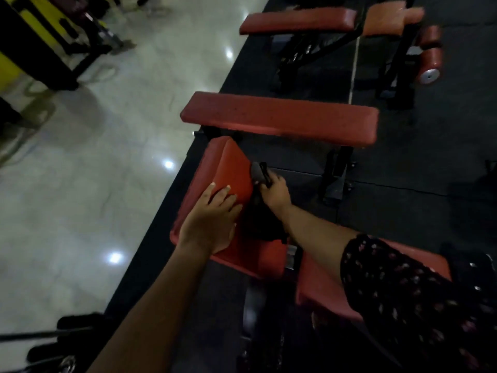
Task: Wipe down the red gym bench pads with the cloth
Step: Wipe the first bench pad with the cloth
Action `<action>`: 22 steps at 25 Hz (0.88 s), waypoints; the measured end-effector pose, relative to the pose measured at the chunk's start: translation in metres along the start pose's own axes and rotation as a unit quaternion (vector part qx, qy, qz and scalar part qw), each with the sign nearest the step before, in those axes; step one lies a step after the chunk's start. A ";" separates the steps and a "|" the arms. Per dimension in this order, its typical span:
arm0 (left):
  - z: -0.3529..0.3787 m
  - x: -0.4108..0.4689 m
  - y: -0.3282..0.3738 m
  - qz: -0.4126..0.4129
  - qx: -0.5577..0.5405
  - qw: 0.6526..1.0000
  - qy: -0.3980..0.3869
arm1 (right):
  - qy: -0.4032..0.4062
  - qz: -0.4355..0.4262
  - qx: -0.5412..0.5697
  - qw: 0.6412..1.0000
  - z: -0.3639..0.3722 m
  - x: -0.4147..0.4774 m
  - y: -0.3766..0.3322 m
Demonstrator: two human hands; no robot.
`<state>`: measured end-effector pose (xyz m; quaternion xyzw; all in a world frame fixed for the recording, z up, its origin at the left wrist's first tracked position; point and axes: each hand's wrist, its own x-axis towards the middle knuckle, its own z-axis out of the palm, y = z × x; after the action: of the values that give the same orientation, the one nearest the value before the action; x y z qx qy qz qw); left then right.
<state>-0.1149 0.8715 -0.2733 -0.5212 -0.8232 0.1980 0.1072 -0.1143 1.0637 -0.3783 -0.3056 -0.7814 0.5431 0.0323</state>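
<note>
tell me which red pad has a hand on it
The small pad of the nearest bench: the left hand lies flat on it, the right hand grips the dark cloth at its edge. The long pads beyond are untouched.

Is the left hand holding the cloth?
No, the left hand rests flat on the red pad; the right hand grips the dark cloth.

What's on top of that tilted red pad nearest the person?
The left hand lies flat on the tilted red pad. At its right edge the right hand grips a dark cloth. The pad surface beneath the palm is covered.
</note>
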 end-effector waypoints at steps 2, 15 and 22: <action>0.004 0.001 0.000 -0.008 0.024 1.000 -0.005 | -0.028 -0.002 -0.011 1.000 -0.009 0.023 -0.001; -0.007 0.001 0.005 -0.106 0.031 0.993 0.045 | -0.046 -0.019 -0.038 0.998 -0.025 0.020 0.040; 0.023 0.014 0.052 -0.175 0.118 0.976 -0.043 | -0.080 0.071 -0.018 0.994 0.006 -0.012 0.071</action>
<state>-0.0876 0.8983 -0.3174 -0.3435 -0.8764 0.2944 0.1652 -0.0757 1.0679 -0.4388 -0.3166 -0.7676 0.5523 -0.0743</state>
